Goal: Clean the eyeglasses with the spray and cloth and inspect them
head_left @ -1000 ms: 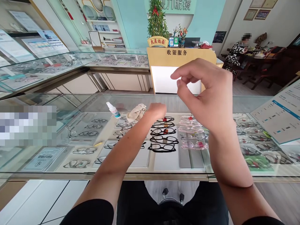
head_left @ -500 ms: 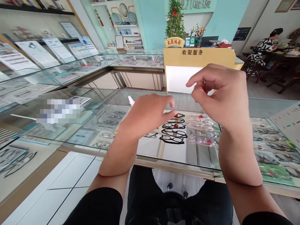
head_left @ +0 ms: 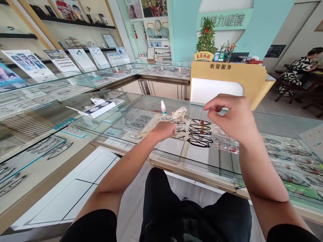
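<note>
Black frames, several pairs in a column at the glass counter: probably light, stiff, fragile at the hinges; best taken by bridge or rims, off the lenses. Pale frames, beside them: likely the same. Left hand, over the counter: fingers curled; contents, if any, cannot be told. Right hand, raised: thumb and forefinger nearly together, nothing visible between. Cloth, crumpled: soft, pinchable anywhere. Bottle, upright: probably slippery, gripped round its body.
</note>
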`<state>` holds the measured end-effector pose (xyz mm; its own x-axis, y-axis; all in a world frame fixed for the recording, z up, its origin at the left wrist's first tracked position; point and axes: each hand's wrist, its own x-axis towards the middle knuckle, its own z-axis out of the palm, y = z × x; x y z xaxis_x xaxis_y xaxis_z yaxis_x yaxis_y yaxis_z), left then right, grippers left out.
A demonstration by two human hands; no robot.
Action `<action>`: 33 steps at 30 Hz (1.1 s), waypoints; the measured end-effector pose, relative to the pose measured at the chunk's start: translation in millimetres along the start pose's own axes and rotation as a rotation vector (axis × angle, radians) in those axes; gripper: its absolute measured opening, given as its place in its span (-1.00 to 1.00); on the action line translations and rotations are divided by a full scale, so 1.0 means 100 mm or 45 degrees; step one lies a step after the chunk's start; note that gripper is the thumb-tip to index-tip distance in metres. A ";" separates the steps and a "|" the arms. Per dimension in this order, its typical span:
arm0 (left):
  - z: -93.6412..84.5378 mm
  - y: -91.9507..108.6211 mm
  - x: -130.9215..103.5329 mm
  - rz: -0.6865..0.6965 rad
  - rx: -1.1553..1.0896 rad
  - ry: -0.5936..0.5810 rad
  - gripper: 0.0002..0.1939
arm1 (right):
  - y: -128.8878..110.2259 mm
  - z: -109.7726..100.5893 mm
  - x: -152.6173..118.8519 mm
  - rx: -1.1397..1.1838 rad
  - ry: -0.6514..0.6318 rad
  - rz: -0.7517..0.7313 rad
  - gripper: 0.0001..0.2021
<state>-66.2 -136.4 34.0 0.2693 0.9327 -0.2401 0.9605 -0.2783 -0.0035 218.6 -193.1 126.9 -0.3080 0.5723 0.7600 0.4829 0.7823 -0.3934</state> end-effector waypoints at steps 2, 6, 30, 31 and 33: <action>0.04 0.00 0.02 0.009 -0.008 0.007 -0.75 | 0.14 0.07 -0.04 0.066 -0.057 0.091 -0.78; 0.08 -0.03 0.07 0.009 -0.012 0.022 -0.72 | 0.43 0.12 -0.30 0.115 -0.169 0.300 -0.78; -0.27 0.67 1.14 0.606 -1.948 0.373 -0.50 | 1.81 0.62 -0.43 0.675 0.173 0.607 -0.78; -0.25 0.73 1.25 0.609 -2.028 0.345 -0.48 | 1.85 0.61 -0.47 0.674 0.158 0.613 -0.77; -0.17 0.81 1.41 0.607 -2.153 0.303 -0.45 | 1.91 0.58 -0.55 0.679 0.127 0.630 -0.75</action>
<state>50.8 -23.2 16.2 0.3761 0.9019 0.2122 -0.2222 -0.1346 0.9657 280.6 -61.0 -20.0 -0.0691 0.8842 0.4620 0.0740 0.4663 -0.8815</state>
